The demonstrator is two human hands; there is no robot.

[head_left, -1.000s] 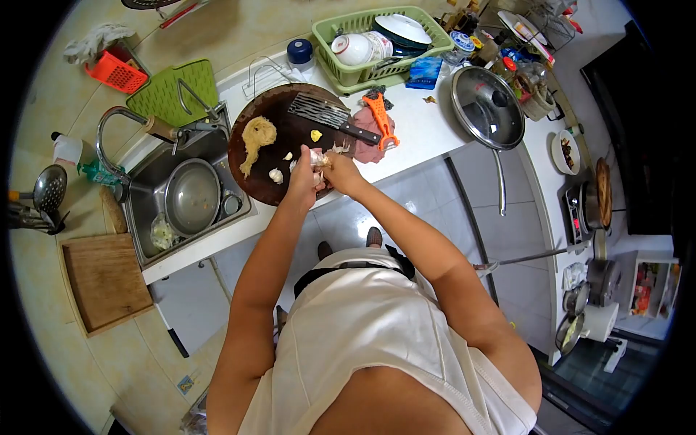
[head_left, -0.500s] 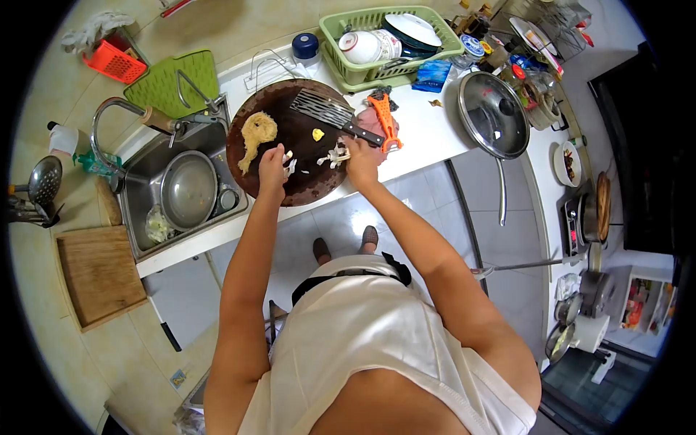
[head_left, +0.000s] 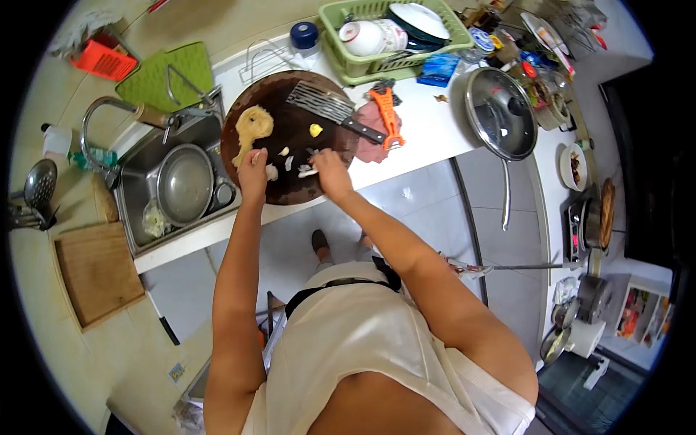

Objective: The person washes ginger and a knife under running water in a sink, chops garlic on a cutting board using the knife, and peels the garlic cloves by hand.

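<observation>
A round dark cutting board [head_left: 290, 190] lies on the counter. My left hand [head_left: 253, 175] is closed over its left front part, with white skin [head_left: 272, 172] beside the fingers; what they pinch is too small to make out. My right hand [head_left: 332, 175] is closed at the front right, with whitish garlic skins [head_left: 306, 171] at its fingertips. Between the hands lie a small garlic clove [head_left: 283, 151] and a scrap of skin [head_left: 288, 163]. A yellow piece [head_left: 315, 130], a tan loofah [head_left: 255, 125] and a patterned-blade knife [head_left: 319, 104] are farther back on the board.
An orange peeler [head_left: 388, 119] lies over a pink cloth-like thing [head_left: 370, 148] right of the board. To the left, a sink [head_left: 134, 196] holds a metal basin [head_left: 185, 181]. A green dish rack [head_left: 355, 69] stands behind; a lidded pan [head_left: 500, 116] sits to the right.
My right hand has moved left across the board, and the garlic skins have moved left with it. My left hand has shifted left and slightly down, toward the loofah's lower end.
</observation>
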